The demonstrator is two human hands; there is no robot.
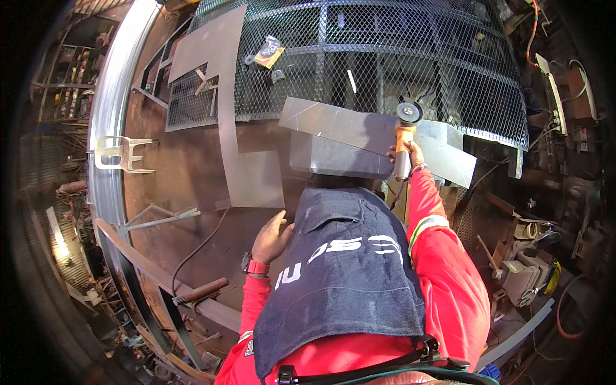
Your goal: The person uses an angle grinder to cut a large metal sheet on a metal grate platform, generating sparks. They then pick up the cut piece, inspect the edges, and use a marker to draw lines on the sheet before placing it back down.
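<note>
My right hand (414, 154) is wrapped round the body of an orange angle grinder (404, 137). Its dark round disc points away from me, above the bent grey sheet metal pieces. One long strip (337, 123) lies across a folded metal piece (333, 156) in front of me. Another flat piece (448, 157) sits to the right of the grinder. My left hand (272, 240) holds nothing, fingers partly spread, beside my dark apron (346, 256) and below the corner of a large cut grey sheet (256, 178).
Expanded metal mesh (385, 61) spans the far side, with a small yellow-and-white packet (269, 52) on it. At left stand a metal clamp-like bracket (125, 154) and a shiny long beam (115, 83). A cable (200, 247) curves over the brown surface. Tools clutter the right.
</note>
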